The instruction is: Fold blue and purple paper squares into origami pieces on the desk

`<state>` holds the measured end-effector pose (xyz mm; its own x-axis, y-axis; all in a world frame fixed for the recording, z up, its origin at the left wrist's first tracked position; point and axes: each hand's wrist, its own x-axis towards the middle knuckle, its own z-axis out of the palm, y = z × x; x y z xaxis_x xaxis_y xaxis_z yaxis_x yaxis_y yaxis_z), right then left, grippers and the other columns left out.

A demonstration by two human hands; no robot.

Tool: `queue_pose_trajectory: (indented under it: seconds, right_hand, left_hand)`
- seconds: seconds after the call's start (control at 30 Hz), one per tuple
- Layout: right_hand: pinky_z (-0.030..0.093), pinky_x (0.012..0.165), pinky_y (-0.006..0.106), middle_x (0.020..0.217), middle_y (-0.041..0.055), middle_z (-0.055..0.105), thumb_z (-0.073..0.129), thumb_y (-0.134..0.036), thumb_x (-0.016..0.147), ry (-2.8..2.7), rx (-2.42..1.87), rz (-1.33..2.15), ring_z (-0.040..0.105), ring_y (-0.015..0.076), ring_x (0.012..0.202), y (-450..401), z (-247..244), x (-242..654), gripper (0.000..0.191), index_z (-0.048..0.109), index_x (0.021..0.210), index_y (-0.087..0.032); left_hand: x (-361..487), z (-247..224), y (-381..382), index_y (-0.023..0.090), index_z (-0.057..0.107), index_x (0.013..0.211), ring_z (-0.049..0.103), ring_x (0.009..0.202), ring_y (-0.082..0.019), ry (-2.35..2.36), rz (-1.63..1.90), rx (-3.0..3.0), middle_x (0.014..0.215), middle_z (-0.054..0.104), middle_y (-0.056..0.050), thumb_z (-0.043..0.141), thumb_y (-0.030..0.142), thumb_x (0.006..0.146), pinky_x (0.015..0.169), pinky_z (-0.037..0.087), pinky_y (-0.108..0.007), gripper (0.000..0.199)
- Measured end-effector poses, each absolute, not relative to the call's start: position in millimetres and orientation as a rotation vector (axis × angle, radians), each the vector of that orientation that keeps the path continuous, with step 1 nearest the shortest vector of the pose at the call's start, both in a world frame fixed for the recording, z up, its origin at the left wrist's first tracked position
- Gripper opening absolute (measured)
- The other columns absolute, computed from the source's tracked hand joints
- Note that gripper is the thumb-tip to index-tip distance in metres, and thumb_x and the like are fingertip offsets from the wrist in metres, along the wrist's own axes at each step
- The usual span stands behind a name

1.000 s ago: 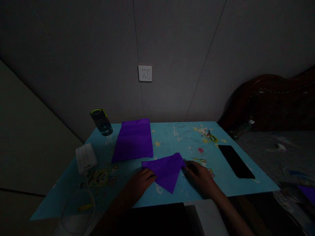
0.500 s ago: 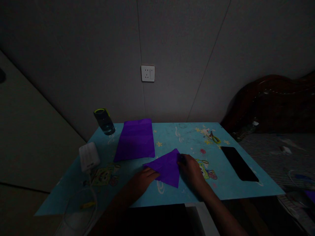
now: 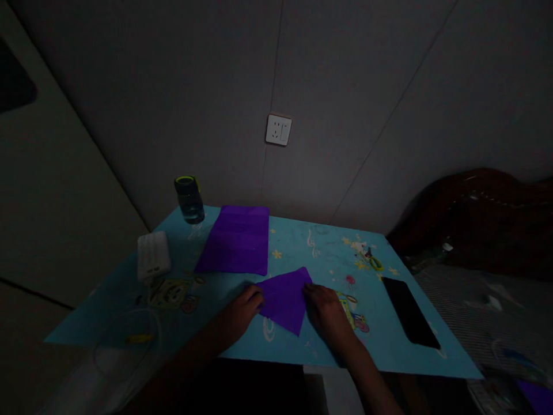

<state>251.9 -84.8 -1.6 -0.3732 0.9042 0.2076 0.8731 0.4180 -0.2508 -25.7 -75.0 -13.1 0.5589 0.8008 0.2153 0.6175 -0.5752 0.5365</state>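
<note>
A folded piece of purple paper (image 3: 284, 301) lies near the front middle of the light-blue table (image 3: 298, 245), with one point toward the back and another toward me. My left hand (image 3: 244, 310) has its fingers curled around the paper's left corner. At the right edge, my right hand (image 3: 329, 311) holds the paper between its bent fingers and thumb, though the thumb is mostly hidden. Behind the left hand, a larger purple sheet (image 3: 238, 239) rests flat, with faint crease lines across it.
A water bottle (image 3: 190, 200) stands at the back left, and a white power bank (image 3: 154, 255) with a cable lies in front of it. To the right are yellow-handled scissors (image 3: 375, 262) and a black phone-like slab (image 3: 410, 312). A wall socket (image 3: 279, 129) is above the table.
The view has tilted and shifted. My left hand has drawn back from on top of the paper to its left corner, its fingers now more curled. My right hand stays at the right edge.
</note>
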Motion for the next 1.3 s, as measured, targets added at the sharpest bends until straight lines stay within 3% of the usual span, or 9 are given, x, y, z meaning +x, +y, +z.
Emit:
queue_pose_trajectory:
  seconds: [0.17,0.3,0.5,0.6,0.7,1.0,1.17,1.3]
  right_hand:
    - [0.038,0.107,0.052,0.135,0.0102,0.060,0.048,-0.009,0.090,-2.541,-1.435,0.107,0.051,0.0280,0.128,-92.9,16.5,260.0,0.043,0.059,0.130,-0.020]
    - [0.037,0.110,0.053,0.135,0.0106,0.061,0.054,-0.027,0.094,-2.593,-1.393,0.139,0.051,0.0290,0.129,-113.5,23.6,267.5,0.035,0.061,0.128,-0.023]
    - [0.043,0.107,0.047,0.137,0.0092,0.060,0.067,-0.037,0.087,-2.661,-1.203,0.078,0.054,0.0294,0.126,-152.0,8.8,293.2,0.051,0.055,0.135,-0.025]
    - [0.046,0.104,0.036,0.127,0.0070,0.067,0.064,-0.032,0.090,-2.703,-1.013,-0.102,0.062,0.0222,0.116,-164.0,3.8,298.0,0.049,0.053,0.137,-0.022]
    - [0.048,0.098,0.029,0.114,0.0052,0.073,0.058,-0.026,0.094,-2.610,-0.952,-0.260,0.067,0.0179,0.104,-173.1,1.4,294.2,0.034,0.060,0.128,-0.022]
    - [0.053,0.077,0.029,0.089,0.0020,0.075,0.056,-0.027,0.095,-2.248,-1.171,0.090,0.070,0.0169,0.079,-173.1,-6.3,281.8,0.016,0.067,0.107,-0.027]
    - [0.057,0.077,0.033,0.098,0.0066,0.075,0.051,-0.041,0.096,-1.939,-1.445,0.181,0.071,0.0221,0.088,-153.5,-17.2,268.9,0.025,0.065,0.110,-0.026]
    - [0.057,0.078,0.040,0.097,0.0102,0.072,0.050,-0.042,0.096,-1.892,-1.559,0.145,0.069,0.0255,0.088,-136.9,-27.4,261.7,0.026,0.067,0.101,-0.023]
  left_hand:
    - [-27.8,-23.0,-76.6,0.021,0.061,0.090,0.058,0.101,-0.015,1.210,0.712,2.488,0.103,0.061,-0.001,0.051,0.003,0.089,0.093,0.048,-0.027,0.020]
    - [-33.2,-30.5,-79.1,0.020,0.063,0.087,0.057,0.095,-0.017,1.244,0.690,2.585,0.096,0.062,-0.002,0.051,0.007,0.091,0.090,0.049,-0.031,0.019]
    - [-47.3,-15.3,-92.8,0.020,0.064,0.097,0.059,0.095,-0.019,1.036,0.743,2.664,0.099,0.066,-0.004,0.060,0.016,0.088,0.085,0.052,-0.034,0.010]
    - [-54.2,-3.5,-111.7,0.019,0.062,0.110,0.059,0.099,-0.021,0.961,0.701,2.675,0.106,0.066,-0.007,0.064,0.019,0.083,0.086,0.053,-0.036,0.027]
    - [-58.6,-4.9,-130.4,0.017,0.057,0.123,0.059,0.105,-0.025,0.944,0.741,2.774,0.114,0.066,-0.010,0.067,0.022,0.078,0.089,0.053,-0.038,0.046]
    - [-53.0,-10.6,-132.7,0.022,0.064,0.108,0.066,0.091,-0.021,0.989,0.801,2.832,0.099,0.072,-0.005,0.055,0.029,0.092,0.083,0.056,-0.035,0.020]
    - [-43.0,-17.0,-118.6,0.024,0.064,0.109,0.069,0.087,-0.019,1.172,0.833,2.792,0.095,0.074,-0.003,0.043,0.023,0.098,0.081,0.057,-0.034,0.024]
    - [-31.3,-28.0,-109.4,0.021,0.062,0.118,0.069,0.092,-0.022,1.456,0.732,2.706,0.101,0.073,-0.006,0.049,0.018,0.094,0.080,0.058,-0.034,0.027]
